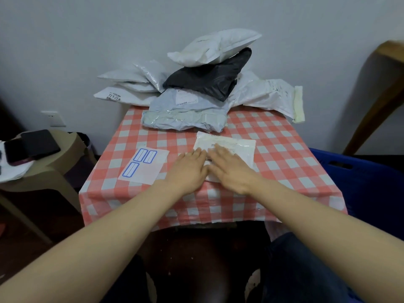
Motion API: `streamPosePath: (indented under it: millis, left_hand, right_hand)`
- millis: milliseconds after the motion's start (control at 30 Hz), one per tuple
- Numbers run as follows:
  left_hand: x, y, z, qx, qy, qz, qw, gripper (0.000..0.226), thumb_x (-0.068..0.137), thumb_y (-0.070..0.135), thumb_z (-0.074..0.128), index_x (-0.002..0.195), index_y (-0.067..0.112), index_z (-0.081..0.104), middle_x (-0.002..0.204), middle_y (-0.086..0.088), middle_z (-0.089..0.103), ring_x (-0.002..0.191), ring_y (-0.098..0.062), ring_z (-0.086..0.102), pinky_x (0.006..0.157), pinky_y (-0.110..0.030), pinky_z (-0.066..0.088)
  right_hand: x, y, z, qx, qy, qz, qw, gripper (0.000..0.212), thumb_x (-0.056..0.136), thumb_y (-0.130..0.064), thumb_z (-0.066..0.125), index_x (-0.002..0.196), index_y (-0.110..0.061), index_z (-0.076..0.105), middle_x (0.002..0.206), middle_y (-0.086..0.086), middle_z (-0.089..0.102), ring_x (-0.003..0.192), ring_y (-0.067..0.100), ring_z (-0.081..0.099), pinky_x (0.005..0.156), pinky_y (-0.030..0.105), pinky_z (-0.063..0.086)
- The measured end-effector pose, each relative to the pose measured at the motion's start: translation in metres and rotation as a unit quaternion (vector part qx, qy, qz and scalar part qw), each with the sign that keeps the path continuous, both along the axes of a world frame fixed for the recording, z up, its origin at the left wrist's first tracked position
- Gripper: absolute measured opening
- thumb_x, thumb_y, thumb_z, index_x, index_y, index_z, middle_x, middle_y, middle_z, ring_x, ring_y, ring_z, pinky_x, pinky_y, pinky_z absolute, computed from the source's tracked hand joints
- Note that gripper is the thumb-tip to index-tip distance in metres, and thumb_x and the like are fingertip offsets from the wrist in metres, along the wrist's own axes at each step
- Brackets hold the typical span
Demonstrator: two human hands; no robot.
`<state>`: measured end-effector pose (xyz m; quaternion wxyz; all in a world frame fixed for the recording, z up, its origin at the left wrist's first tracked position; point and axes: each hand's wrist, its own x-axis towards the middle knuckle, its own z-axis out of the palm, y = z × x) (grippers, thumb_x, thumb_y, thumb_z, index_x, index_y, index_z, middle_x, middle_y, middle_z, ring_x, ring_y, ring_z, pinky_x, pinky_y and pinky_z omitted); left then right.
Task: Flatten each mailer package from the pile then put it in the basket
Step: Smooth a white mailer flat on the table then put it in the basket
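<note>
Worktop (284, 154): covered with a red-and-white checked cloth (122, 193) and set against a pale wall (87, 29).

Mailer (236, 143): one white mailer lies flat on the worktop, right of centre, just in front of the pile and apart from it. Its surface shows creases.

Left hand (188, 169): palm down, fingers straight and close together. The fingertips reach the mailer's left edge; the rest of the hand lies over the cloth. It holds nothing.

Right hand (231, 169): palm down, fingers straight and slightly spread, pressing on the near half of the mailer. It holds nothing. The two hands lie side by side, nearly touching.

Pile (188, 112): heaped at the far edge of the worktop, against the wall. A puffed white bag (214, 47) sits on top, tilted, resting on a black bag (209, 79). A blue-grey bag (185, 101) lies under these at the front. More white bags spread to the left and right, some overhanging the worktop's far corners.

Basket (360, 182): blue, standing to the right of the worktop, lower than its surface. Only part of it is in view; its contents cannot be made out.

Other items: a label sheet (144, 165) with blue-bordered stickers lies on the cloth left of the hands. A beige stool (65, 154) stands to the left, carrying dark flat objects (39, 143). A socket (52, 118) is on the wall behind it.
</note>
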<state>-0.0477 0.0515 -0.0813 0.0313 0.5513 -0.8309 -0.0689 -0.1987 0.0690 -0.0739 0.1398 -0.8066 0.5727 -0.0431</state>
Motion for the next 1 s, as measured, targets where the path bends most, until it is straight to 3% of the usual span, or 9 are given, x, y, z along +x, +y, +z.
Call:
streamPosePath:
  millis: [100,267,433,600,733,800,867,933,1000]
  left_hand:
    - [0.000,0.002,-0.005,0.013,-0.014,-0.004,1.000,0.055,0.104,0.031,0.021,0.152,0.009,0.006,0.160,-0.008,0.004,0.147,-0.019,0.004,0.117,-0.033,0.001]
    - [0.001,0.003,-0.007,0.025,-0.038,-0.015,0.999,0.055,0.104,0.033,0.018,0.152,0.009,0.002,0.160,-0.008,0.000,0.147,-0.018,0.002,0.117,-0.031,-0.001]
    - [0.002,0.002,-0.012,0.002,-0.044,-0.020,0.999,0.056,0.104,0.035,0.018,0.152,0.011,0.005,0.160,-0.007,0.003,0.147,-0.018,0.006,0.117,-0.030,0.003]
    - [0.004,-0.002,-0.014,-0.001,-0.048,-0.026,0.999,0.056,0.103,0.036,0.020,0.152,0.011,0.007,0.160,-0.007,0.005,0.147,-0.018,0.008,0.118,-0.031,0.006]
    - [0.002,-0.001,-0.005,0.015,-0.044,-0.029,0.998,0.055,0.103,0.035,0.024,0.151,0.011,0.013,0.159,-0.008,0.010,0.146,-0.020,0.014,0.117,-0.031,0.009]
    - [0.003,-0.005,0.006,0.042,-0.026,-0.017,0.999,0.052,0.100,0.036,0.035,0.146,0.011,0.032,0.153,-0.010,0.028,0.138,-0.025,0.031,0.113,-0.035,0.024]
    - [0.005,-0.013,0.019,0.021,0.006,0.007,1.000,0.045,0.096,0.037,0.045,0.132,0.010,0.050,0.138,-0.011,0.046,0.125,-0.028,0.044,0.103,-0.039,0.037]
    - [0.000,-0.021,0.027,-0.006,0.037,0.018,0.999,0.047,0.097,0.033,0.044,0.138,0.011,0.045,0.141,-0.010,0.042,0.129,-0.027,0.039,0.106,-0.039,0.035]
    - [-0.008,-0.026,0.029,0.006,0.005,-0.013,1.000,0.055,0.100,0.030,0.036,0.149,0.009,0.022,0.156,-0.011,0.020,0.142,-0.024,0.021,0.116,-0.037,0.019]
  right_hand:
    - [-0.001,0.005,-0.010,0.031,0.078,0.036,0.996,0.066,0.099,-0.052,0.015,0.151,-0.020,-0.012,0.158,0.000,-0.017,0.145,0.015,-0.017,0.118,0.039,-0.011]
    - [-0.002,0.003,-0.007,0.052,0.140,0.064,0.987,0.088,0.092,-0.061,0.031,0.148,-0.017,-0.020,0.155,0.002,-0.027,0.143,0.017,-0.025,0.117,0.042,-0.014]
    - [0.000,0.005,-0.011,0.067,0.152,0.068,0.984,0.118,0.072,-0.084,0.037,0.145,-0.016,-0.027,0.152,0.001,-0.033,0.139,0.017,-0.032,0.115,0.045,-0.018]
    - [-0.001,0.005,-0.015,0.061,0.154,0.065,0.984,0.122,0.069,-0.087,0.037,0.143,-0.017,-0.031,0.151,0.001,-0.036,0.138,0.017,-0.035,0.115,0.047,-0.018]
    - [-0.002,0.004,-0.008,0.090,0.087,0.064,0.990,0.106,0.079,-0.078,0.035,0.147,-0.020,-0.022,0.154,-0.002,-0.028,0.141,0.014,-0.029,0.116,0.044,-0.016]
    - [-0.008,0.001,0.004,0.124,-0.059,0.031,0.990,0.077,0.093,-0.058,0.036,0.152,-0.022,0.003,0.160,-0.003,-0.005,0.146,0.012,-0.010,0.118,0.036,-0.008]
    - [-0.018,-0.007,0.014,0.085,-0.212,-0.046,0.972,0.049,0.100,-0.036,0.039,0.147,-0.021,0.033,0.156,-0.004,0.024,0.145,0.012,0.016,0.114,0.025,0.008]
    - [-0.026,-0.020,0.017,0.011,-0.178,-0.070,0.981,0.045,0.103,-0.027,0.035,0.147,-0.018,0.032,0.156,0.000,0.025,0.144,0.015,0.018,0.112,0.023,0.011]
    - [-0.028,-0.030,0.012,0.026,-0.106,-0.066,0.992,0.050,0.104,-0.028,0.029,0.151,-0.016,0.018,0.159,0.005,0.011,0.147,0.018,0.006,0.114,0.025,0.005]
